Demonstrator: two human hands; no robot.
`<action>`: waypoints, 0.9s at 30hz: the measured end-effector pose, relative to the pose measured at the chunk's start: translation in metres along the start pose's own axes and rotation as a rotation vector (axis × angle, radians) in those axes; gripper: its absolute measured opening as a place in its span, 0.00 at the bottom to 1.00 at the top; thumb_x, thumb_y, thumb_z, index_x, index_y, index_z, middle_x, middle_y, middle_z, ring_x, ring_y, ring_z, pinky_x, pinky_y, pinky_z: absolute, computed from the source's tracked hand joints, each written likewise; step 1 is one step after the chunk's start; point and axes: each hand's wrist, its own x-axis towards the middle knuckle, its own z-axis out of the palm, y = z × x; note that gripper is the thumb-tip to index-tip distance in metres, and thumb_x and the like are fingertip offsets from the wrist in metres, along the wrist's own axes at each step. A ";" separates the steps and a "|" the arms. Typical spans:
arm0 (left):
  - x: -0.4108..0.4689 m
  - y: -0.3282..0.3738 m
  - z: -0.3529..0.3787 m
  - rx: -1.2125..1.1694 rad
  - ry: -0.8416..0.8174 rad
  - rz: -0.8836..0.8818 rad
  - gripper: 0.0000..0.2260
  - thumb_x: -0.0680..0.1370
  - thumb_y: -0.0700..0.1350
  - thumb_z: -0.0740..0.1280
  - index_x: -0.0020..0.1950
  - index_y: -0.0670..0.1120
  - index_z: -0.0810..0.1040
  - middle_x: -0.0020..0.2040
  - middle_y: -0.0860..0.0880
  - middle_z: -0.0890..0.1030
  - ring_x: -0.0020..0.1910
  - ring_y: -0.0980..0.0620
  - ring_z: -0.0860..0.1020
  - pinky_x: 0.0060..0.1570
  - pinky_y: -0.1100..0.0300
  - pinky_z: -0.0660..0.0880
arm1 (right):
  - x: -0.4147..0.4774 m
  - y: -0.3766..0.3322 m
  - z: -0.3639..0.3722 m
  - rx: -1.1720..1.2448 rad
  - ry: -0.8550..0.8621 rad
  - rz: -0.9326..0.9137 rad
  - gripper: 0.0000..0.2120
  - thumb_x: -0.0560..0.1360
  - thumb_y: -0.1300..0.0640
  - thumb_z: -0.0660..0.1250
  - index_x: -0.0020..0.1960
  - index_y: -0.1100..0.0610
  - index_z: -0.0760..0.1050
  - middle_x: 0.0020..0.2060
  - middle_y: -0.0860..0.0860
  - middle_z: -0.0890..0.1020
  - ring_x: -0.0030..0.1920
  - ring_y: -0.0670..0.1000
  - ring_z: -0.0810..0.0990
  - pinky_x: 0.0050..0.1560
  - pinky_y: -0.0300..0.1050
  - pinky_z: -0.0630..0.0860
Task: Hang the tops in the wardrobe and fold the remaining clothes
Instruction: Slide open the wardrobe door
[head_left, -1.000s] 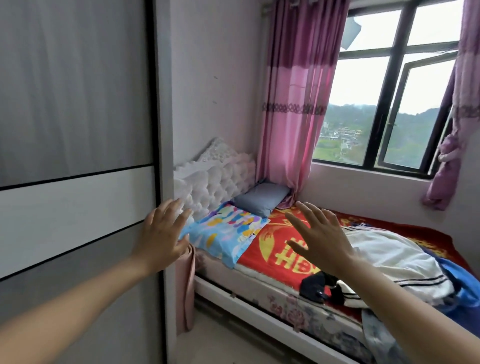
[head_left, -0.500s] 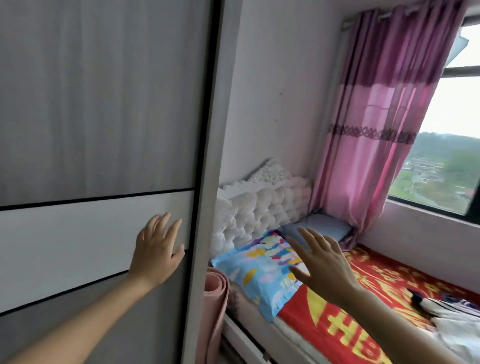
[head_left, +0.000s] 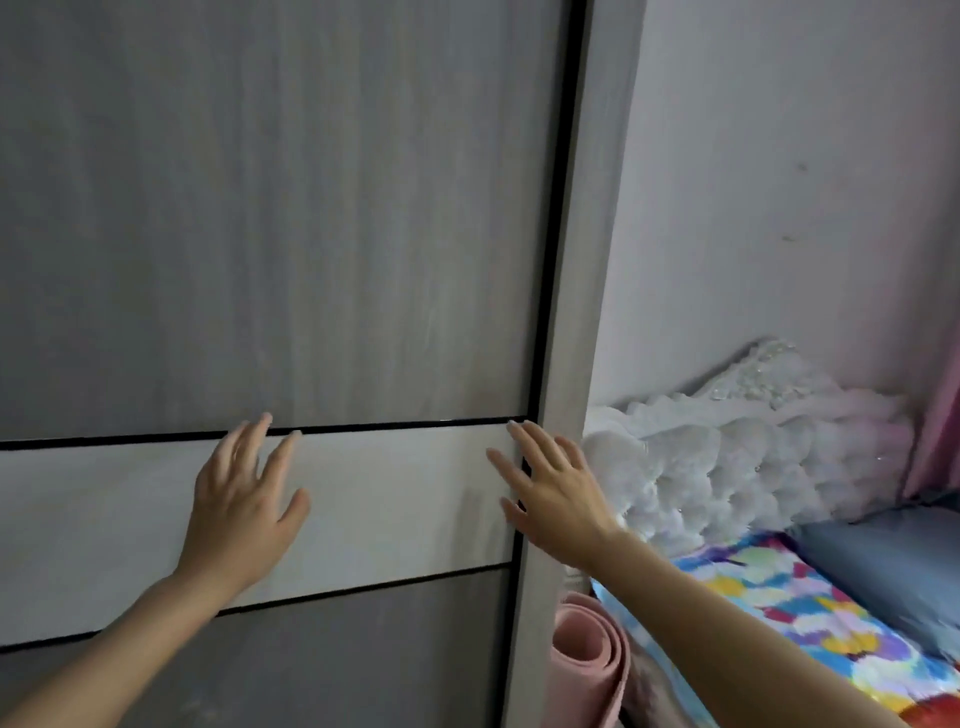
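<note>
At closed wardrobe door (head_left: 311, 218) | left hand (head_left: 241, 514), right hand (head_left: 553, 499): fingers (head_left: 283, 462) spread straight | rolled mat (head_left: 587, 654) alongside

The grey wood-grain wardrobe door (head_left: 285, 208) fills the left side. The left hand (head_left: 241, 512) lies flat on its pale horizontal band (head_left: 389, 509), and the right hand (head_left: 553, 499) is at the band's right end, over the door's edge. Right of the wardrobe, a rolled pink mat (head_left: 587, 660) stands beside the bed. A multicoloured pillow (head_left: 810, 623) lies before the white tufted headboard (head_left: 727, 467).
</note>
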 end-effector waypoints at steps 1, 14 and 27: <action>0.002 -0.001 0.001 0.031 0.002 -0.020 0.30 0.71 0.53 0.52 0.62 0.35 0.76 0.65 0.32 0.71 0.63 0.28 0.68 0.54 0.33 0.68 | 0.011 0.005 0.006 0.007 0.044 -0.027 0.28 0.64 0.48 0.77 0.61 0.54 0.78 0.63 0.60 0.76 0.63 0.59 0.75 0.57 0.57 0.75; 0.024 -0.002 0.049 0.257 0.122 -0.161 0.32 0.80 0.61 0.43 0.69 0.38 0.65 0.69 0.28 0.63 0.66 0.30 0.61 0.49 0.31 0.71 | 0.092 -0.006 0.086 0.129 0.399 -0.003 0.36 0.60 0.38 0.75 0.63 0.55 0.77 0.63 0.65 0.74 0.65 0.66 0.70 0.55 0.65 0.73; 0.041 -0.022 0.113 0.384 0.541 -0.158 0.30 0.79 0.60 0.47 0.72 0.38 0.57 0.67 0.25 0.62 0.69 0.29 0.56 0.67 0.40 0.54 | 0.114 -0.027 0.129 0.198 0.692 0.110 0.31 0.72 0.38 0.54 0.69 0.54 0.61 0.74 0.63 0.51 0.75 0.59 0.39 0.66 0.65 0.60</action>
